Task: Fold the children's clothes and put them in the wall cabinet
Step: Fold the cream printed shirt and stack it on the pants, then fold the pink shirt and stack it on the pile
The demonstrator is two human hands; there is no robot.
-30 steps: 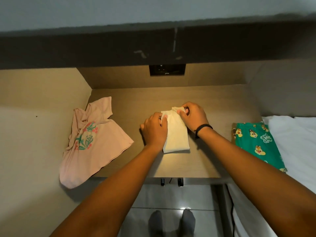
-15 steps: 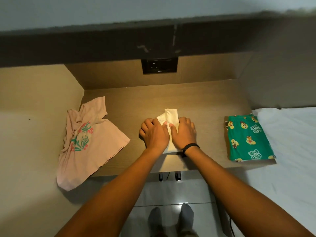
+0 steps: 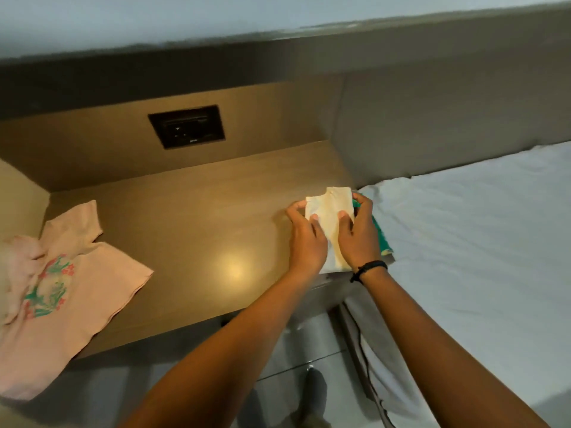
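A folded cream garment (image 3: pixel 330 211) is held between both hands at the right end of the wooden shelf (image 3: pixel 197 217). My left hand (image 3: pixel 306 239) grips its left edge and my right hand (image 3: pixel 358 236) grips its right edge. It lies over a folded green cartoon-print garment (image 3: pixel 381 239), which is mostly hidden under the hands. An unfolded pink T-shirt (image 3: pixel 58 279) with a flower print lies at the shelf's left end, draped over the front edge.
A bed with a white sheet (image 3: pixel 482 242) adjoins the shelf on the right. A dark socket panel (image 3: pixel 187 126) sits in the back wall. A dark ledge runs overhead. A black cable (image 3: pixel 364 362) hangs beside the bed; grey floor tiles lie below.
Both hands carried the folded cream garment from the shelf's middle to the right, onto the green garment. The camera view swung right as well.
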